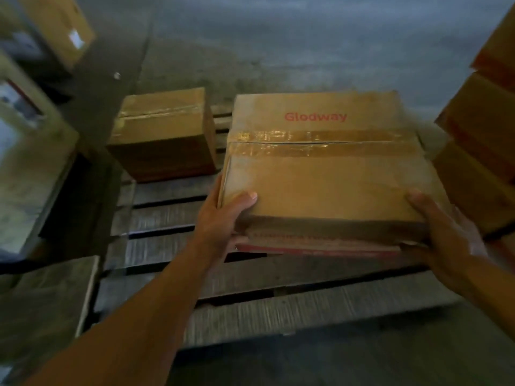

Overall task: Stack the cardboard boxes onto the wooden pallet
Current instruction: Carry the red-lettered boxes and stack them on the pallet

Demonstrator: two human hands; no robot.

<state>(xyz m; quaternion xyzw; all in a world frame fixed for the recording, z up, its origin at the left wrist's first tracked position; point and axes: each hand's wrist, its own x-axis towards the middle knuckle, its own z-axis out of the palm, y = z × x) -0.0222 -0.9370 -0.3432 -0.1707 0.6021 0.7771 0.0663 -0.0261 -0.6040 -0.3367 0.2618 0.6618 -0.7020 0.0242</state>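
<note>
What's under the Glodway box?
Slats of the wooden pallet run beneath the Glodway box; left hand and right hand grip its near corners. Whether it rests on them is hidden by the box.

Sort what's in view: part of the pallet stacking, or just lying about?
Job: large taped box, gripped by left hand and right hand; small box on the pallet; box stack at right, probably waiting.
Lying about: box at top left; grey board lower left.

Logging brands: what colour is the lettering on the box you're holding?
Red, printed on the brown box top; the head view shows it.
</note>
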